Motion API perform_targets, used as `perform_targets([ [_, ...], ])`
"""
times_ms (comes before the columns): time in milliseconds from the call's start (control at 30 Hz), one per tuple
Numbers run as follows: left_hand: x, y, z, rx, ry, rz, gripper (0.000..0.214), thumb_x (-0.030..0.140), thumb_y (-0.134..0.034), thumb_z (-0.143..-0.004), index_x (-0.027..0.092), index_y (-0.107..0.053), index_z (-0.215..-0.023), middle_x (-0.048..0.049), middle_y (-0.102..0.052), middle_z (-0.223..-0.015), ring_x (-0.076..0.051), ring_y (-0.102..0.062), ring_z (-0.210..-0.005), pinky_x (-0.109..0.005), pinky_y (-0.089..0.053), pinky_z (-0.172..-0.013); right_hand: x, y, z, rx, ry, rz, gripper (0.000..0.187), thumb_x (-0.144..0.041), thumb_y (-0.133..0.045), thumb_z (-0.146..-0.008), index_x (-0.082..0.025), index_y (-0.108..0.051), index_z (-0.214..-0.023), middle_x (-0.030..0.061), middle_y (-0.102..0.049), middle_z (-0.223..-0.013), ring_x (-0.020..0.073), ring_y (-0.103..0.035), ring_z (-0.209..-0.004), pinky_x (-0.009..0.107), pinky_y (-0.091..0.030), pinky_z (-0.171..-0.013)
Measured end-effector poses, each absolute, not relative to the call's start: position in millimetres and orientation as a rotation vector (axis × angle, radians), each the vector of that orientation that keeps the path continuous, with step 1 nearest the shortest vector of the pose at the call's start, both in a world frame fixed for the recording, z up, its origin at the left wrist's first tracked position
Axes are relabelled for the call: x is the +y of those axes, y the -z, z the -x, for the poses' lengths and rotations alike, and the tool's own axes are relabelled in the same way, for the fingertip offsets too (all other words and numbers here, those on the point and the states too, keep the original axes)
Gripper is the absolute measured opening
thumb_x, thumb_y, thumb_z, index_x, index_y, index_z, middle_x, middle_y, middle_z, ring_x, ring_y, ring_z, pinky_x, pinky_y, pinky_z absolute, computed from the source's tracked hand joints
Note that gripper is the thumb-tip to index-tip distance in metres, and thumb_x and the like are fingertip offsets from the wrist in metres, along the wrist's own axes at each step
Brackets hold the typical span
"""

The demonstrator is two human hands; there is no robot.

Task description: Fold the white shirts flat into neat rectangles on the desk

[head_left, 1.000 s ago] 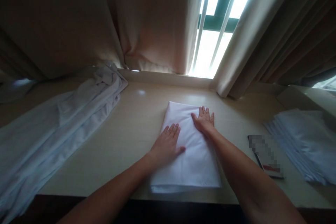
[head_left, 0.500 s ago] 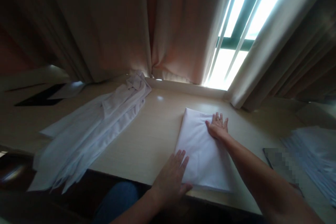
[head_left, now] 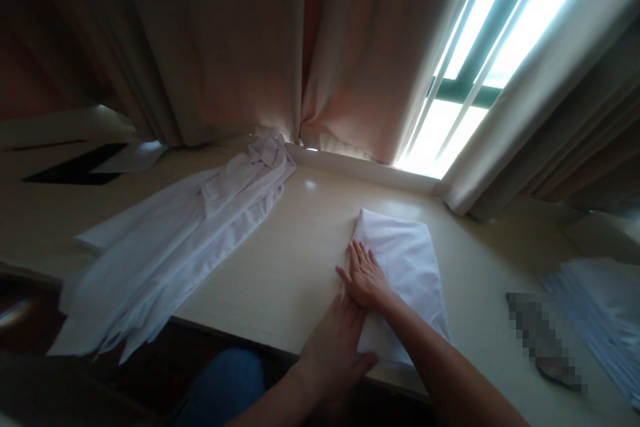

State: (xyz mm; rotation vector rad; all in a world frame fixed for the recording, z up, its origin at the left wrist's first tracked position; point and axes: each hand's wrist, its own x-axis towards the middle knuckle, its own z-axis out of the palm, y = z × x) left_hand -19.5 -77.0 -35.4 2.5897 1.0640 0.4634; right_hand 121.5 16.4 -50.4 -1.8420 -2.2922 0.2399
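Note:
A white garment folded into a flat rectangle (head_left: pixel 405 253) lies on the pale table before me, its near part partly covered by my arm. My right hand (head_left: pixel 366 275) rests flat on its left edge, fingers spread. Just below it, my left hand (head_left: pixel 337 340) lies along the near left edge of the cloth, fingers stretched out, their tips close to or under the right hand. Neither hand grasps anything. To the left, loose white garments (head_left: pixel 200 220) stretch in a long heap, with a collar at the far end and lower ends hanging over the table's front edge.
A stack of folded white cloths (head_left: pixel 600 307) stands at the far right, beside a blurred-out dark flat object (head_left: pixel 543 340). A black flat item (head_left: pixel 65 170) and a pale sheet (head_left: pixel 127 158) lie far left. Curtains (head_left: pixel 350 67) and a window (head_left: pixel 475 73) border the back.
My right hand has moved from the far right part of the folded garment to its left edge, near my left hand. The left hand has stayed almost in place. The view has shifted slightly.

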Motion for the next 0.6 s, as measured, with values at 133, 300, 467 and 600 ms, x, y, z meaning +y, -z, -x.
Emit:
perform_targets([
  [133, -76.7, 42.3, 22.2, 1.095, -0.352, -2.607, 0.082, 0.060, -0.045, -0.083, 0.019, -0.016, -0.149, -0.0080, -0.008, -0.156, -0.027, -0.002, -0.143, -0.049, -0.013, -0.117, 66.0, 52.4, -128.2, -2.269, -0.166, 1.922, 0.082, -0.064, -0.009, -0.091, -0.007, -0.013, -0.149, 0.0108, -0.006, -0.155, 0.0223, 0.002, -0.143, 0.041, -0.002, -0.115],
  [300, -74.3, 42.3, 24.3, 1.070, -0.276, -2.586, 0.079, 0.065, -0.033, -0.086, 0.021, -0.013, -0.149, -0.0071, -0.005, -0.156, -0.028, 0.000, -0.143, -0.050, -0.013, -0.116, 119.4, 53.7, -132.6, -2.220, -0.194, 2.026, 0.083, -0.064, -0.007, -0.090, -0.005, -0.010, -0.149, 0.0126, -0.006, -0.155, 0.0234, 0.001, -0.143, 0.041, 0.000, -0.115],
  [467, -72.4, 37.4, 23.7, 1.079, -0.253, -2.557, 0.080, 0.067, -0.029, -0.086, 0.021, -0.012, -0.149, -0.0065, -0.004, -0.156, -0.027, 0.000, -0.143, -0.049, -0.012, -0.116, 149.2, 56.1, -136.5, -2.160, -0.265, 2.095, 0.086, -0.066, -0.008, -0.089, -0.003, -0.008, -0.148, 0.0153, -0.007, -0.155, 0.0257, -0.002, -0.143, 0.041, -0.002, -0.115],
  [600, -71.9, 34.8, 24.0, 1.072, -0.246, -2.587, 0.080, 0.064, -0.034, -0.086, 0.021, -0.010, -0.150, -0.0071, -0.002, -0.156, -0.028, 0.001, -0.143, -0.049, -0.013, -0.116, 149.8, 52.3, -136.7, -2.157, -0.286, 2.079, 0.085, -0.065, -0.010, -0.090, -0.003, -0.007, -0.149, 0.0154, -0.007, -0.155, 0.0255, -0.002, -0.143, 0.042, -0.002, -0.114],
])
